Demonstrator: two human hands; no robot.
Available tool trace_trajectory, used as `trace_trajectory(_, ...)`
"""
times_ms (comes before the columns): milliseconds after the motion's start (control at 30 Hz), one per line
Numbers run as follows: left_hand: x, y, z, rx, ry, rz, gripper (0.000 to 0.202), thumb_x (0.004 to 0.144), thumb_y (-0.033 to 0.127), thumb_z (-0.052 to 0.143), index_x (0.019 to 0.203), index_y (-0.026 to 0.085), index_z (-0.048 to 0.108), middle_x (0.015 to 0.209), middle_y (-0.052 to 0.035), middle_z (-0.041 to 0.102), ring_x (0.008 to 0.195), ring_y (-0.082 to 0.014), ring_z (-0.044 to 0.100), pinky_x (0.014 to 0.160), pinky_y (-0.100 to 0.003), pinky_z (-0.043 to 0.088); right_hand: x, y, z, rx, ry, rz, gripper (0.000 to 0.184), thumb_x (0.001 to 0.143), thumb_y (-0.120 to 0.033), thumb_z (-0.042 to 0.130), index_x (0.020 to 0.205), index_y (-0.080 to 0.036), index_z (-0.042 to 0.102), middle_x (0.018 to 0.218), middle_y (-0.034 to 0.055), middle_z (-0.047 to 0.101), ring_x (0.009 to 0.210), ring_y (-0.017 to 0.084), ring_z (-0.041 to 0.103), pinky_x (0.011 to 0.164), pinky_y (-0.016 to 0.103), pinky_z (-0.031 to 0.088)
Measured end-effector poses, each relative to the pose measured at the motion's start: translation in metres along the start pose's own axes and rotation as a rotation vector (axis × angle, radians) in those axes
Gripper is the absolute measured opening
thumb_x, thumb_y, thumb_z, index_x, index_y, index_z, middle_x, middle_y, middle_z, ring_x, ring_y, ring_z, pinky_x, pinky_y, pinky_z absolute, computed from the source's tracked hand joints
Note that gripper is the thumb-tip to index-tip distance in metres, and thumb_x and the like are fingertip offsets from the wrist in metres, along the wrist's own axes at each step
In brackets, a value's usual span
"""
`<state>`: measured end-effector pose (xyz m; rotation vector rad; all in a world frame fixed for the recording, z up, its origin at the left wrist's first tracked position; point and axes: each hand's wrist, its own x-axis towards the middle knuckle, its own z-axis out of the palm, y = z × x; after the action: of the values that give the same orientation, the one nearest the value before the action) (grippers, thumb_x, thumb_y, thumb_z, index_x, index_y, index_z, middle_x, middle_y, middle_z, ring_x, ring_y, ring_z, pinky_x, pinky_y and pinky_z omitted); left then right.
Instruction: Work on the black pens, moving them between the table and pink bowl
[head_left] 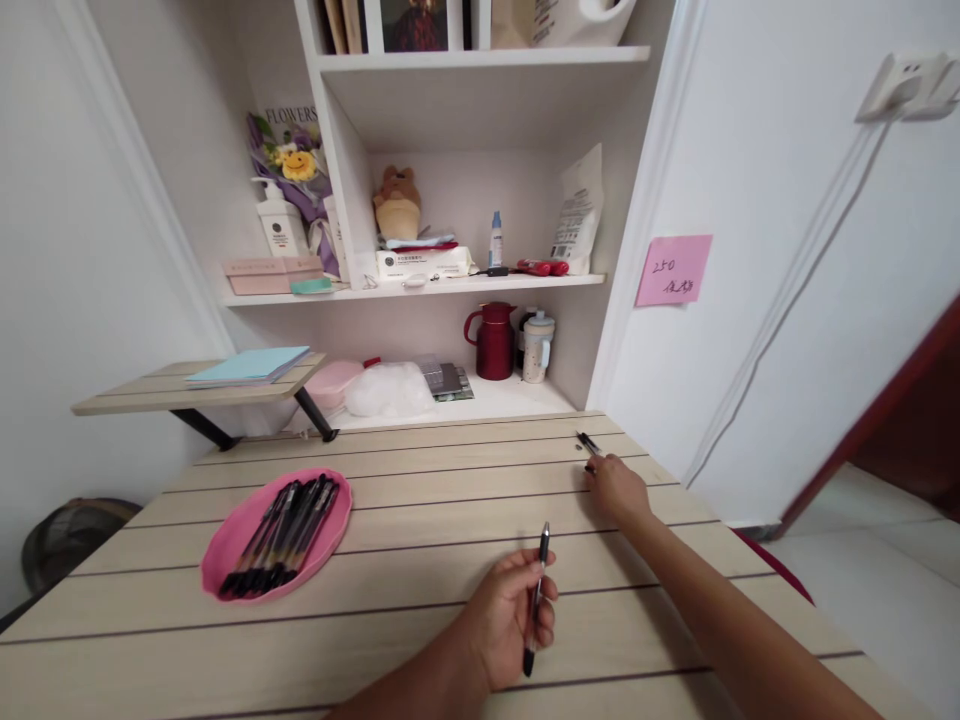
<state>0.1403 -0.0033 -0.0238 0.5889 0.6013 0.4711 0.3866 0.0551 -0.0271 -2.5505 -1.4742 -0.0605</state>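
My left hand [514, 610], near the front of the desk, is closed around a black pen [536, 600] with a clear barrel. The pen points away from me, its bare silvery tip uppermost. Farther off on the right, my right hand [619, 490] reaches low over the desk with its fingers pinched together. A small dark piece shows at those fingertips, too little to name. Just beyond them lie slim black pen-like parts [589, 442] and a tiny dark bit. On the left, a pink scalloped tray [341, 510] holds several black pens [281, 535] side by side.
A raised wooden shelf [135, 392] bearing blue paper [247, 367] stands at the desk's back left. Behind the desk, a white shelf unit holds a red jug [495, 342], a pale cup [536, 347] and a plastic bag [390, 390]. A pink note [673, 270] hangs on the right wall.
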Motion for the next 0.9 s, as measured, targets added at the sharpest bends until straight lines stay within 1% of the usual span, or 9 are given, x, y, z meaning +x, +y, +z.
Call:
trace_trajectory(100,0.001,-0.002,-0.004,-0.02,-0.029,0.004,0.03,0.068,0.029,0.063,0.096,0.021,0.052,0.062,0.004,0.053,0.041,-0.0034,0.044,0.041,-0.016,0.02,0.01,-0.002,0.001,-0.008,0.011,0.007,0.026,0.082,-0.029,0.041,0.098,-0.016,0.058,0.097,0.0136,0.062,0.088,0.024,0.059,0.069,0.031,0.04)
trace_trajectory(167,0.001,-0.002,-0.006,-0.024,-0.032,0.004,0.029,0.069,0.029,0.062,0.095,0.02,0.053,0.062,0.0037,0.053,0.04,-0.0037,0.044,0.04,-0.016,0.02,0.014,-0.002,0.002,-0.01,0.013,0.001,0.026,0.082,-0.029,0.041,0.096,-0.017,0.058,0.095,0.0125,0.063,0.088,0.024,0.059,0.069,0.031,0.04)
trace_trajectory(267,0.002,-0.002,-0.007,-0.028,-0.034,-0.004,0.027,0.07,0.029,0.061,0.094,0.02,0.053,0.062,0.0033,0.054,0.04,-0.004,0.045,0.041,-0.016,0.022,0.016,-0.003,0.004,-0.012,0.009,-0.007,0.025,0.082,-0.03,0.04,0.093,-0.018,0.059,0.094,0.0106,0.064,0.086,0.023,0.06,0.068,0.03,0.04)
trace_trajectory(367,0.004,-0.002,-0.009,-0.038,-0.054,-0.012,0.028,0.07,0.029,0.062,0.095,0.02,0.054,0.062,0.0032,0.054,0.041,-0.0042,0.046,0.042,-0.016,0.024,0.015,-0.007,0.007,-0.007,0.017,-0.023,0.025,0.082,-0.03,0.041,0.094,-0.019,0.059,0.092,0.0099,0.065,0.086,0.023,0.06,0.068,0.03,0.04)
trace_trajectory(533,0.006,-0.003,-0.01,-0.049,-0.064,0.008,0.029,0.07,0.03,0.062,0.096,0.02,0.053,0.062,0.0028,0.054,0.041,-0.0044,0.046,0.042,-0.016,0.024,0.017,-0.017,0.013,0.008,0.025,-0.042,0.023,0.082,-0.03,0.042,0.092,-0.018,0.059,0.092,0.0106,0.064,0.086,0.022,0.06,0.068,0.029,0.04)
trace_trajectory(700,0.004,-0.002,-0.008,-0.063,-0.042,-0.01,0.026,0.07,0.028,0.061,0.094,0.02,0.054,0.062,0.0032,0.054,0.042,-0.004,0.046,0.043,-0.017,0.024,0.025,-0.024,0.017,0.016,0.039,-0.039,0.026,0.084,-0.03,0.04,0.092,-0.015,0.059,0.096,0.0129,0.062,0.087,0.023,0.059,0.069,0.029,0.04)
trace_trajectory(800,0.002,-0.002,-0.006,-0.054,-0.032,0.0,0.025,0.071,0.027,0.06,0.094,0.02,0.054,0.061,0.0031,0.054,0.041,-0.0043,0.046,0.043,-0.017,0.025,0.03,-0.025,0.017,0.026,0.056,-0.034,0.028,0.084,-0.031,0.039,0.091,-0.014,0.059,0.096,0.014,0.061,0.087,0.023,0.059,0.069,0.029,0.04)
trace_trajectory(900,0.001,-0.001,-0.006,-0.051,-0.035,0.01,0.025,0.07,0.026,0.061,0.094,0.02,0.054,0.06,0.0029,0.054,0.041,-0.0041,0.045,0.043,-0.017,0.024,0.032,-0.022,0.011,0.039,0.08,-0.02,0.03,0.085,-0.033,0.036,0.091,-0.015,0.059,0.095,0.0138,0.061,0.086,0.023,0.059,0.067,0.029,0.04)
